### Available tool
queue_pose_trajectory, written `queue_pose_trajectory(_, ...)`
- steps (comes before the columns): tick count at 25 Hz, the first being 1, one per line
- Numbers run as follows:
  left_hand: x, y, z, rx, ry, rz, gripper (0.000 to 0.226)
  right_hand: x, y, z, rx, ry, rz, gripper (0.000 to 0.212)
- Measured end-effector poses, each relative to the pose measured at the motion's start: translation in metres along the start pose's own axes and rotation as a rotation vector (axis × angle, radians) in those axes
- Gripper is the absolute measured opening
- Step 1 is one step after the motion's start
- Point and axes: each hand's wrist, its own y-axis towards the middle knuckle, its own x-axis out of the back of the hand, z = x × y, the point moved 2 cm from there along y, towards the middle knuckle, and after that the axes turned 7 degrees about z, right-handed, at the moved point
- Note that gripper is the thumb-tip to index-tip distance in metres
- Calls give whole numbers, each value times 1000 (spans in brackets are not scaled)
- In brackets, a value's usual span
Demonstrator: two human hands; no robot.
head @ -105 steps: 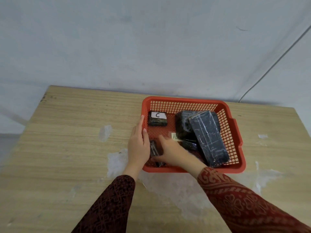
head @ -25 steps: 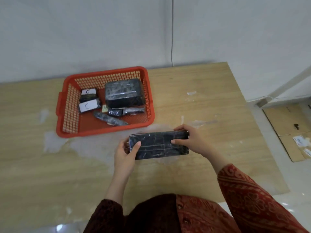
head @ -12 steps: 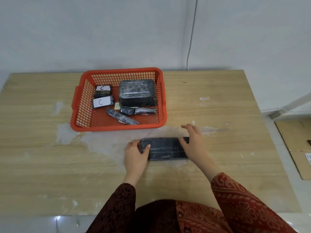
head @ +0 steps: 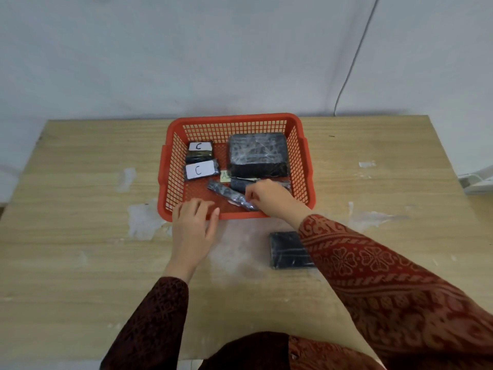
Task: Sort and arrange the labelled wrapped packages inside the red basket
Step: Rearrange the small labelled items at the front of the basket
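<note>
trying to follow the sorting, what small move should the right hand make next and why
Probably close the right hand on the long thin package and lift it. Its fingers already touch that package's near end, it lies slanted across the red basket floor, and the left hand rests on the front rim.

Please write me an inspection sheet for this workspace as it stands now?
Surface: wooden table, pale smears.
Job's things: red basket holds two C-labelled packages, a large wrapped block and a thin long package; flat package lies outside on the table.
Clutter: nothing seen.
Grippers: left hand on the basket's near rim, empty; right hand inside, fingers on the thin package.
Cables: wall cable.
Surroundings: white wall.
</note>
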Motion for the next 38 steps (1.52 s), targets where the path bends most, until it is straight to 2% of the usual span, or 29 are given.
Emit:
queue_pose_trajectory(3, -12, -7, 17, -52, 39, 16, 34, -2, 21, 4, -51, -136, 111, 27)
queue_pose_trajectory(6, -15, -6, 19, -71, 50, -21, 33, -5, 33, 11, -29, -333, 120, 45)
queue_pose_trajectory(9, -18, -7, 21, -85, 35, -21, 34, -8, 39, 14, -13, -418, 113, 43)
queue_pose_trajectory(11, -20, -8, 23, -81, 21, -11, 35, -4, 39, 10, -49, -319, 130, 34)
queue_pose_trajectory(14, -21, -9, 25, -92, 16, 6, 36, 8, 39, 2, -91, 2, 155, 21)
queue_pose_trajectory(18, -22, -10, 28, -122, 17, 1, 32, 12, 44, 7, -57, 178, 65, 25)
queue_pose_trajectory(21, -20, -10, 28, -134, 21, 8, 31, 3, 50, 14, -38, 309, 70, 23)
queue_pose_trajectory(25, -20, -10, 29, -132, 36, 41, 31, -13, 48, 15, -19, 243, 71, 36)
queue_pose_trajectory(28, -20, -11, 29, -126, 26, 46, 30, -16, 43, 11, 17, 186, 55, 34)
queue_pose_trajectory(32, -20, -11, 29, -121, 27, 50, 30, -18, 41, 4, 58, 44, 206, 34)
queue_pose_trajectory(38, -8, -7, 23, -89, 9, 139, 33, -12, 37, 10, 22, 99, 280, 34)
